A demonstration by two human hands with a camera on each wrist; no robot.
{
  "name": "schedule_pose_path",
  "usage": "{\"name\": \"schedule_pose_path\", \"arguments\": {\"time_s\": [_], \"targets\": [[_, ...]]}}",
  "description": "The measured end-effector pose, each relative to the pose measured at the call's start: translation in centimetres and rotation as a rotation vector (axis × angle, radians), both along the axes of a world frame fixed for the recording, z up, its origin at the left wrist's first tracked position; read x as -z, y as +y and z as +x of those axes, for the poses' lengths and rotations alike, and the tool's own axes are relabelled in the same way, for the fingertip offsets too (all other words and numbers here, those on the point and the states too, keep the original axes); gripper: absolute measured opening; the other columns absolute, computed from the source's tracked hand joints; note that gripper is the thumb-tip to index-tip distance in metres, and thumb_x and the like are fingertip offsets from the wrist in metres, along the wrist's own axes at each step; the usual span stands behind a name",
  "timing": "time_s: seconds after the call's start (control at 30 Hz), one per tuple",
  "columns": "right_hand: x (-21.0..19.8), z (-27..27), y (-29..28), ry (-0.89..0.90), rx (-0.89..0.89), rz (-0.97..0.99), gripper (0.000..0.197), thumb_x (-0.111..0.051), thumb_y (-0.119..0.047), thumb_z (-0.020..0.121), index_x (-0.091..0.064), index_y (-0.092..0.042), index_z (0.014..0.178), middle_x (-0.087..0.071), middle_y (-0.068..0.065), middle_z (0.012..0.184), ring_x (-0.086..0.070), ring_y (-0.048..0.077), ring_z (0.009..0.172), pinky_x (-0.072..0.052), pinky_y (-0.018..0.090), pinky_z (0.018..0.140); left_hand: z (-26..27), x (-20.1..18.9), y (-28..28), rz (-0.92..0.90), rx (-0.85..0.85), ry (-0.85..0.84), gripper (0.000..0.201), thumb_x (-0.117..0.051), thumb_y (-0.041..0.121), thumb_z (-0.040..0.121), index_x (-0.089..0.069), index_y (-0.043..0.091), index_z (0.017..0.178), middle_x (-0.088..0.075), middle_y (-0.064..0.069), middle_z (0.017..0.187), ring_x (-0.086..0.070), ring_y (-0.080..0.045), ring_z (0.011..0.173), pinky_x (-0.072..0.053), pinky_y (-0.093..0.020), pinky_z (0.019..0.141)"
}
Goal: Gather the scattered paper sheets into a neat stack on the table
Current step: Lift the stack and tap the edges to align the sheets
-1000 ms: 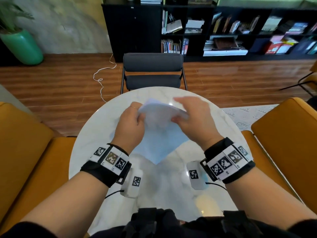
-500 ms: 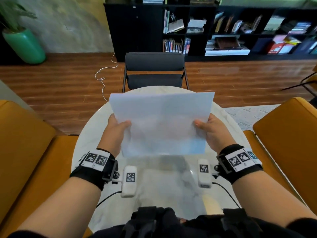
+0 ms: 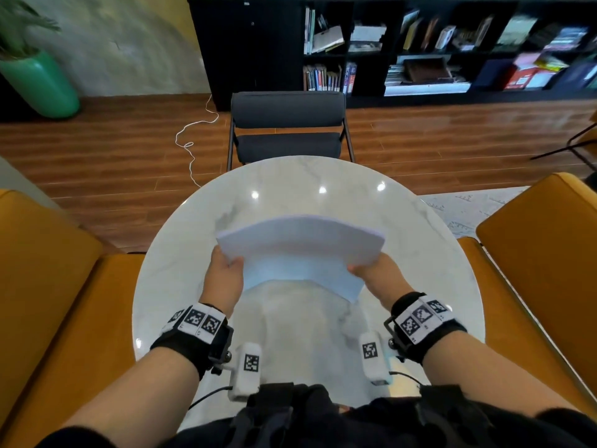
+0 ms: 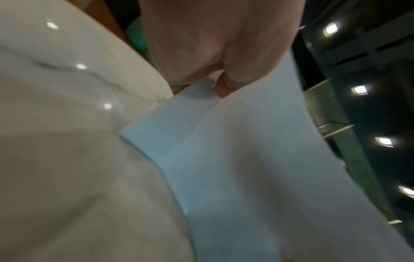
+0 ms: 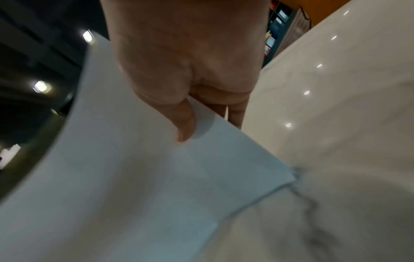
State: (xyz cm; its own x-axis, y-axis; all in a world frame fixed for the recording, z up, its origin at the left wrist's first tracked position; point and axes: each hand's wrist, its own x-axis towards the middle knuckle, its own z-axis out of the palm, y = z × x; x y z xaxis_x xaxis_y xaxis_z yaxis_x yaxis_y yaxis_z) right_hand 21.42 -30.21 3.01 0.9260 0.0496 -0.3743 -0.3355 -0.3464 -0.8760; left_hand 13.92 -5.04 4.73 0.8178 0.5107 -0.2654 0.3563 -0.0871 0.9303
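A stack of white paper sheets [image 3: 300, 250] hangs between both hands over the middle of the round white marble table [image 3: 181, 273]. The stack bows upward, and its near lower edge is close to the tabletop. My left hand [image 3: 226, 273] pinches the left edge, thumb on top; the left wrist view shows that thumb pressed on the sheets [image 4: 246, 159]. My right hand [image 3: 371, 273] pinches the right edge. In the right wrist view its thumb lies on the sheets [image 5: 145, 177] with fingers behind the edge.
A dark grey chair [image 3: 287, 127] stands at the table's far side. Orange armchairs flank the table, one left [image 3: 48, 286] and one right [image 3: 542, 253]. Behind are a black bookshelf [image 3: 420, 43], a green plant pot [image 3: 38, 85] and a white cable [image 3: 193, 140] on the wooden floor.
One second ago both hands bunched the sheets near the table. Half a second ago they held the stack upright, facing me. Now it is lowered and tilted flatter, bowed, near the tabletop.
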Motion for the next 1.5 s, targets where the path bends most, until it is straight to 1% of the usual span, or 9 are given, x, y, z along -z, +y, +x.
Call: {"name": "schedule_pose_path", "arguments": {"time_s": [0.33,0.57,0.7,0.87,0.97,1.03,1.13,1.3,1.5], "targets": [[-1.0,1.5,0.2,-0.094,0.039,0.0,0.02,-0.064,-0.002,0.08,-0.065,0.001,0.1,-0.067,0.019,0.092,-0.057,0.024,0.078,-0.045,0.033,0.068,1.4,-0.6,1.5,-0.002,-0.016,-0.09,0.047,-0.042,0.001,0.091,-0.044,0.019,0.135,-0.059,-0.001,0.121,-0.055,-0.019,0.11,-0.044,-0.034,0.098],[2.4,-1.4,-0.7,0.02,-0.002,-0.08,0.023,-0.069,-0.007,0.074,-0.068,-0.004,0.097,-0.074,0.012,0.098,-0.069,0.031,0.097,-0.057,0.044,0.08,-0.4,4.2,0.8,0.044,0.031,0.137,0.038,-0.043,0.002,0.089,-0.051,0.01,0.126,-0.062,-0.012,0.12,-0.058,-0.029,0.109,-0.045,-0.035,0.092],[-2.1,0.8,-0.8,-0.246,0.047,-0.031,0.04,-0.071,-0.008,0.077,-0.055,-0.021,0.111,-0.062,-0.003,0.1,-0.06,0.014,0.093,-0.047,0.021,0.073,1.0,1.8,2.2,0.275,0.035,0.098,0.029,-0.04,0.0,0.092,-0.05,0.006,0.119,-0.059,-0.012,0.102,-0.058,-0.03,0.099,-0.042,-0.033,0.083],[-6.1,2.1,1.2,-0.533,-0.384,-0.513,0.057,-0.074,-0.022,0.077,-0.053,-0.029,0.13,-0.056,-0.001,0.129,-0.051,0.019,0.118,-0.039,0.035,0.101,2.7,-4.6,1.5,0.756,0.209,-0.032,0.028,-0.036,0.001,0.087,-0.056,0.008,0.105,-0.061,-0.017,0.091,-0.056,-0.039,0.09,-0.046,-0.042,0.075],[-6.1,1.5,2.8,-0.373,-0.369,-0.241,0.026,-0.064,-0.009,0.085,-0.065,-0.025,0.106,-0.068,0.001,0.103,-0.061,0.019,0.095,-0.046,0.025,0.077,3.4,-7.6,0.1,0.901,0.272,-0.138,0.037,-0.039,0.0,0.08,-0.063,0.013,0.105,-0.061,-0.011,0.09,-0.055,-0.039,0.097,-0.043,-0.042,0.085],[-5.8,1.0,2.8,-0.316,-0.255,-0.059,0.026,-0.062,-0.002,0.086,-0.067,-0.024,0.1,-0.07,-0.003,0.092,-0.064,0.006,0.078,-0.048,0.016,0.067,3.4,-8.2,0.0,0.924,0.23,-0.196,0.037,-0.044,0.002,0.086,-0.061,0.017,0.116,-0.061,-0.009,0.117,-0.047,-0.036,0.123,-0.032,-0.044,0.104],[-5.6,1.0,1.7,-0.281,-0.133,0.094,0.029,-0.061,0.003,0.085,-0.066,-0.023,0.096,-0.07,-0.004,0.087,-0.067,0.009,0.075,-0.051,0.019,0.069,2.5,-7.6,1.0,0.794,0.082,-0.225,0.055,-0.052,0.011,0.092,-0.036,0.024,0.143,-0.034,-0.007,0.153,-0.02,-0.028,0.147,-0.015,-0.045,0.118],[-5.3,1.3,0.2,-0.235,-0.056,0.308,0.033,-0.062,0.01,0.082,-0.068,-0.02,0.092,-0.077,-0.006,0.079,-0.07,0.02,0.078,-0.056,0.035,0.077,0.7,-6.4,0.4,-0.134,0.152,-0.125,0.068,-0.048,0.016,0.097,-0.01,0.03,0.152,-0.041,0.002,0.149,-0.04,-0.014,0.135,-0.037,-0.028,0.104],[-5.9,0.4,1.6,-0.278,-0.092,0.312,0.037,-0.06,0.008,0.085,-0.064,-0.024,0.103,-0.076,-0.006,0.092,-0.072,0.016,0.087,-0.057,0.034,0.079,1.2,-6.9,-2.6,0.028,0.093,-0.165,0.04,-0.04,0.007,0.094,-0.037,0.02,0.132,-0.057,0.001,0.123,-0.055,-0.02,0.112,-0.043,-0.026,0.087]]}}
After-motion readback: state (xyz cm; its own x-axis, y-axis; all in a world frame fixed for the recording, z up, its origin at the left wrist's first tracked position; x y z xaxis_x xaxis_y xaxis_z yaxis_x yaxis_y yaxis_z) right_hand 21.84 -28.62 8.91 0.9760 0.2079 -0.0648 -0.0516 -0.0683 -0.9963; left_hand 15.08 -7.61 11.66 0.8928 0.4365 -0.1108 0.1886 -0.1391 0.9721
